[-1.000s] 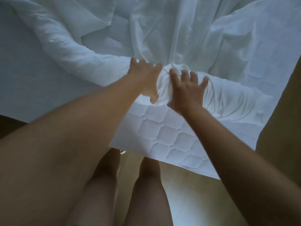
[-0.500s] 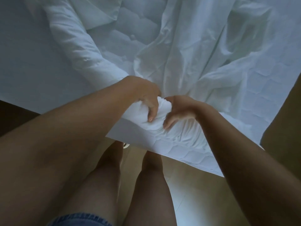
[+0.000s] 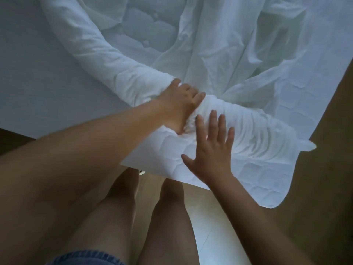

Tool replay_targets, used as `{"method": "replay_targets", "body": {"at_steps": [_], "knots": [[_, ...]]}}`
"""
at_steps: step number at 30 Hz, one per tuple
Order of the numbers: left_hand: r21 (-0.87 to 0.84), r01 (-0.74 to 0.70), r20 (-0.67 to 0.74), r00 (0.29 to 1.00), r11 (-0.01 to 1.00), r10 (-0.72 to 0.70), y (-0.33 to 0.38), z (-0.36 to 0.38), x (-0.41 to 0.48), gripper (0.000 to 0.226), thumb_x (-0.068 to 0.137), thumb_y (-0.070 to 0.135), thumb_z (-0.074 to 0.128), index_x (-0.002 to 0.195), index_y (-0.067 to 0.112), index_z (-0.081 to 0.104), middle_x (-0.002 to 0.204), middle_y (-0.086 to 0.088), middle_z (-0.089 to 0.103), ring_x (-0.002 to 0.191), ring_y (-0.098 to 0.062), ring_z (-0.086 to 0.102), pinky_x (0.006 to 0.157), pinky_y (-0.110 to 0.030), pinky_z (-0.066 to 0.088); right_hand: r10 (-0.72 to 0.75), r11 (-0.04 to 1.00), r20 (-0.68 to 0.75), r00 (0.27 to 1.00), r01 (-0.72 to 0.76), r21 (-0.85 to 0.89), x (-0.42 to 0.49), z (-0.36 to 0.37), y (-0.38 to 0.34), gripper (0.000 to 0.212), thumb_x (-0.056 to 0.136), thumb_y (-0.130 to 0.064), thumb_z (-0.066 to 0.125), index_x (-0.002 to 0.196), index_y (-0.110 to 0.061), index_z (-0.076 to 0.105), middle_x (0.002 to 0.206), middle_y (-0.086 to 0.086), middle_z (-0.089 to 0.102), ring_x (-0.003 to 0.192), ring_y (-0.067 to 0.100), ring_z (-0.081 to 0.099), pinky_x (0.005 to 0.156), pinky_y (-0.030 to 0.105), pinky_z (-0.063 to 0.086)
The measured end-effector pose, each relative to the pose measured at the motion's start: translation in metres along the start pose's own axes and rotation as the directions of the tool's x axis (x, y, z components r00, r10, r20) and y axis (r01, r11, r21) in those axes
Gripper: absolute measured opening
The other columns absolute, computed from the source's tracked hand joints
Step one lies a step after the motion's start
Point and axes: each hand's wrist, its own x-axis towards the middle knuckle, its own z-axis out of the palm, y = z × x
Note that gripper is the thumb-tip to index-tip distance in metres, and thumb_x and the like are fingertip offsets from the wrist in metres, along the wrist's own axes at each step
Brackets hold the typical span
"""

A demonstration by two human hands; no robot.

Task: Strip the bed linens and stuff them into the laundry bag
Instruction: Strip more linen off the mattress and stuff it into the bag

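A white quilted mattress pad (image 3: pixel 254 169) lies over the bed corner, its near edge hanging toward my legs. It is gathered into a thick bunched roll (image 3: pixel 246 127) that runs from upper left to right. My left hand (image 3: pixel 179 106) grips the roll, fingers curled over its top and thumb underneath. My right hand (image 3: pixel 212 150) hovers flat with fingers spread, just over the pad beside the roll, holding nothing. A crumpled white sheet (image 3: pixel 219 50) lies behind the roll. No laundry bag is in view.
Bare white mattress (image 3: pixel 34 77) fills the left. My bare legs (image 3: pixel 122 217) stand on the light wooden floor (image 3: pixel 214 236) at the bed's edge. A dark brown surface (image 3: pixel 328 150) rises on the right.
My right hand let go of the bunched roll and opened flat with fingers spread. My left hand kept its grip on the roll. The view shifted slightly.
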Motion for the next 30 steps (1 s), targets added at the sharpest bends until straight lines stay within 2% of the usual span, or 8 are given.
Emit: {"method": "replay_targets", "body": {"at_steps": [2, 5, 11, 18, 22, 25, 27, 30], "knots": [[-0.15, 0.007, 0.147, 0.989, 0.989, 0.015, -0.014, -0.027, 0.02, 0.098, 0.049, 0.055, 0.081, 0.132, 0.02, 0.043, 0.126, -0.003, 0.054, 0.113, -0.026, 0.053, 0.09, -0.039, 0.038, -0.02, 0.996, 0.012, 1.0, 0.021, -0.088, 0.013, 0.009, 0.01, 0.123, 0.044, -0.046, 0.088, 0.144, -0.017, 0.023, 0.148, 0.022, 0.021, 0.137, 0.041, 0.017, 0.108, 0.059, 0.015], [-0.21, 0.12, 0.151, 0.985, 0.97, -0.089, -0.023, -0.049, 0.039, 0.097, 0.041, 0.058, 0.081, 0.124, 0.02, 0.05, 0.128, -0.003, 0.05, 0.115, -0.026, 0.049, 0.091, -0.039, 0.04, 0.029, 0.995, -0.057, 0.998, -0.035, -0.094, 0.064, 0.007, 0.024, 0.105, 0.049, -0.047, 0.085, 0.137, -0.019, 0.037, 0.137, 0.021, 0.045, 0.126, 0.042, 0.04, 0.101, 0.061, 0.032], [0.033, 0.214, 0.107, 0.97, 0.976, -0.217, -0.019, -0.039, 0.026, 0.147, 0.051, 0.06, 0.083, 0.15, 0.018, -0.017, 0.158, -0.015, 0.001, 0.146, -0.035, 0.003, 0.109, -0.065, 0.01, -0.006, 0.998, 0.362, 0.932, -0.016, 0.058, 0.137, -0.039, 0.056, 0.113, 0.053, -0.051, 0.082, 0.146, -0.026, 0.024, 0.143, 0.004, 0.04, 0.129, 0.029, 0.039, 0.106, 0.046, 0.028], [-0.105, 0.279, -0.065, 0.956, 0.955, -0.286, -0.027, -0.039, 0.042, 0.071, 0.064, 0.045, 0.075, 0.123, 0.017, 0.047, 0.11, -0.006, 0.063, 0.1, -0.03, 0.061, 0.081, -0.036, 0.039, -0.028, 0.983, 0.508, 0.861, -0.067, 0.168, 0.174, -0.054, 0.056, 0.06, 0.051, -0.038, 0.084, 0.101, -0.027, 0.053, 0.09, -0.007, 0.057, 0.092, 0.022, 0.056, 0.077, 0.032, 0.043], [-0.276, 0.281, 0.268, 0.941, 0.919, -0.207, -0.019, -0.041, 0.028, 0.06, 0.051, 0.045, 0.082, 0.102, 0.022, 0.063, 0.09, 0.004, 0.067, 0.08, -0.022, 0.062, 0.064, -0.028, 0.044, -0.103, 0.957, 0.781, 0.616, -0.154, 0.248, 0.168, -0.056, 0.052, 0.067, 0.051, -0.034, 0.087, 0.112, -0.029, 0.062, 0.107, -0.007, 0.063, 0.1, 0.019, 0.059, 0.092, 0.033, 0.049], [-0.317, 0.288, 0.437, 0.89, 0.904, -0.13, -0.013, -0.018, 0.018, 0.06, 0.041, 0.047, 0.082, 0.095, 0.025, 0.069, 0.086, 0.006, 0.068, 0.076, -0.018, 0.064, 0.071, -0.03, 0.055, -0.137, 0.936, 0.866, 0.482, -0.222, 0.272, 0.148, -0.038, 0.045, 0.07, 0.049, -0.034, 0.088, 0.114, -0.031, 0.062, 0.109, -0.007, 0.064, 0.103, 0.019, 0.06, 0.093, 0.032, 0.047], [-0.353, 0.344, 0.46, 0.874, 0.87, -0.158, -0.016, -0.015, 0.017, 0.056, 0.04, 0.043, 0.083, 0.09, 0.022, 0.069, 0.081, 0.004, 0.068, 0.073, -0.019, 0.065, 0.069, -0.03, 0.055, -0.128, 0.921, 0.844, 0.522, -0.252, 0.295, 0.144, -0.036, 0.044, 0.078, 0.046, -0.037, 0.088, 0.119, -0.031, 0.06, 0.113, -0.007, 0.061, 0.107, 0.019, 0.057, 0.092, 0.032, 0.045], [-0.478, 0.412, 0.501, 0.854, 0.776, -0.144, -0.023, -0.024, 0.022, 0.049, 0.048, 0.03, 0.085, 0.092, 0.017, 0.069, 0.087, 0.0, 0.069, 0.081, -0.023, 0.067, 0.079, -0.035, 0.057, -0.119, 0.958, 0.635, 0.764, -0.078, 0.275, 0.136, -0.046, 0.045, 0.087, 0.058, -0.044, 0.081, 0.136, -0.034, 0.044, 0.134, -0.002, 0.047, 0.125, 0.023, 0.042, 0.101, 0.037, 0.038]]}}
